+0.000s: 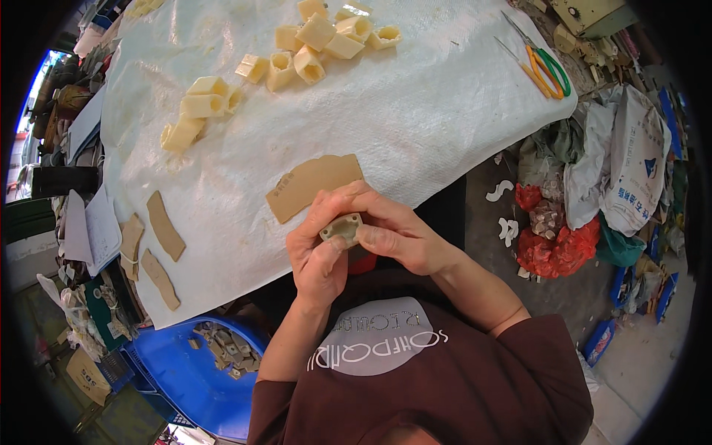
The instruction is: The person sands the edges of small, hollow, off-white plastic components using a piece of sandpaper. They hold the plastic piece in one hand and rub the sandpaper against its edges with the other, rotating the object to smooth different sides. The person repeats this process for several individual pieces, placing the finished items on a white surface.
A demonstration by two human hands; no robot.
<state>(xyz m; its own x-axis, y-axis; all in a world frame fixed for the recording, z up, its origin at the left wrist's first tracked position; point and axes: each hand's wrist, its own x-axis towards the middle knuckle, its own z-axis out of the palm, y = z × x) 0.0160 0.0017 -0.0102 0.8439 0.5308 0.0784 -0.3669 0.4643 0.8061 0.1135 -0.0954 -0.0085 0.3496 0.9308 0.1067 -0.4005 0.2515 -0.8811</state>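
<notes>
Left hand (311, 239): fingers curled in close, the thumb resting on the near side of the small hollow piece.
Right hand (406, 236): closed on the same piece from the other side, thumb at its edge, fingers bent over to meet the left.
Small hollow piece (343, 225): greyish-beige, held between both hands above the near edge of the bench, its hollow side facing up and small holes visible at its corners.
Progress: handling of this piece looks under way, since neither hand has set it down; what has been done to it, and how much is left, cannot be told.
Brown board (315, 185): flat on the bench just beyond the fingers, one long edge wavy.
Curved brown strips (165, 226): three, lying near one another toward the left.
Yellow blocks (315, 33): hollow, a larger cluster at the far side and a smaller one nearer left; whether they are finished is unclear.
Bench (430, 126): covered in white sheeting.
Cutters (545, 73): orange and green handles, at the far right.
Blue tub (167, 363): below the bench at left, holding brown bits (231, 350).
Red bag (564, 251): on the floor at right, beside a white sack (630, 167).
</notes>
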